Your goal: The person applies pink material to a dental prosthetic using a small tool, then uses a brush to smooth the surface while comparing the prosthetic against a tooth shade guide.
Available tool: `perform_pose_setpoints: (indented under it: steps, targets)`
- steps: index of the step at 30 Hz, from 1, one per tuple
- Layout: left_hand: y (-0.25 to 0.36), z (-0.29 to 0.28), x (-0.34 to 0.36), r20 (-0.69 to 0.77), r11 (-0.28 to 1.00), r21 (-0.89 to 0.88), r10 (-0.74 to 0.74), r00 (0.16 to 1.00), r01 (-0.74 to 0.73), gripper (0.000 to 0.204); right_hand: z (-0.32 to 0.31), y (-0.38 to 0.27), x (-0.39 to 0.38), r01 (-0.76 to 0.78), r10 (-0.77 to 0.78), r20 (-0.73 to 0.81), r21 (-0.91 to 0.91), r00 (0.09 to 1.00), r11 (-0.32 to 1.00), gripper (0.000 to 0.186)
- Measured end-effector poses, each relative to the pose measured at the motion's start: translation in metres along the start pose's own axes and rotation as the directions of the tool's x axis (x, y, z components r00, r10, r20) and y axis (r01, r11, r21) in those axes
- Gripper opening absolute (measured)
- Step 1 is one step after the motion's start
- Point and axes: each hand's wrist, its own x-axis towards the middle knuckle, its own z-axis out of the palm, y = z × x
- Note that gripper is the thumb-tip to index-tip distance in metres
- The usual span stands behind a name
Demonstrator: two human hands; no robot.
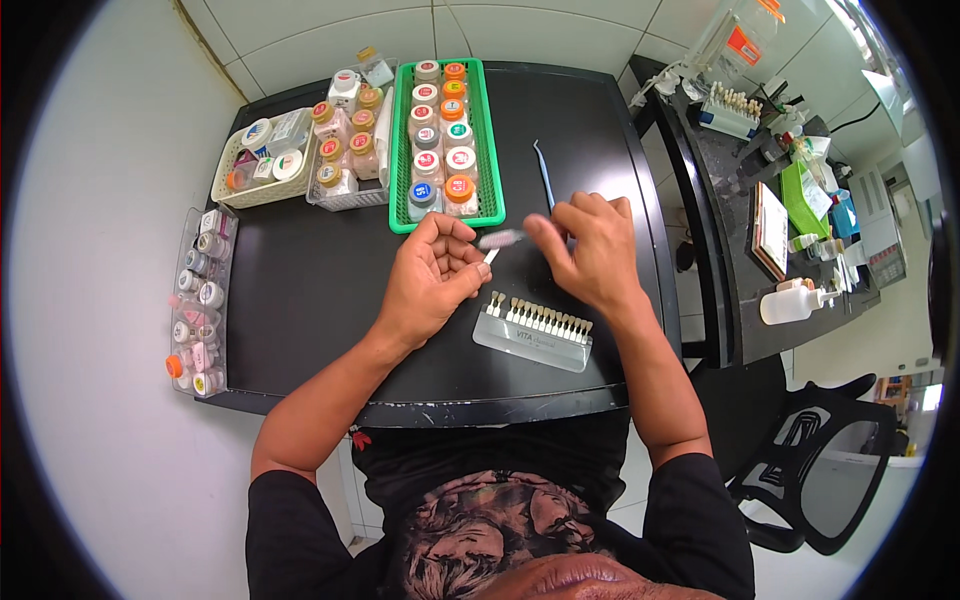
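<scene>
From where I stand, the left hand [432,275] is clamped, thumb to fingers, on a slim white tab [491,257], on the near side of the green basket [491,150]; a light, steady pinch should serve. Just beyond the tab shows a blurred pinkish thing [499,239]. The tooth shade guide [533,342] lies nearer. The right hand [595,250] is blurred; I cannot tell its grip, but small, slow movements seem wise.

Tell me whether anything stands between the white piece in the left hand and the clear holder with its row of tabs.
Nothing visible beyond the left hand's own thumb pinching the white piece; black tabletop separates them from the clear holder.
</scene>
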Motion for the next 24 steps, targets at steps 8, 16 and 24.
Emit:
perform_pose_setpoints:
  steps: [8, 16, 24]
  targets:
    - [0.002, -0.002, 0.002, 0.085, 0.999, 0.044, -0.026, 0.996, 0.023, 0.023, -0.013, 0.009, 0.006, -0.007, -0.034, 0.076, 0.482, 0.996, 0.876, 0.038]
    - [0.001, 0.001, -0.004, 0.144, 0.996, 0.091, -0.001, 0.990, -0.012, 0.015, -0.002, -0.002, -0.001, 0.099, -0.164, 0.107, 0.451, 0.981, 0.887, 0.020]
    - [0.004, 0.009, -0.007, 0.123, 0.974, 0.224, 0.017, 0.992, -0.044, 0.019, -0.001, 0.000, -0.002, 0.120, -0.181, 0.103, 0.430, 0.978, 0.895, 0.021]
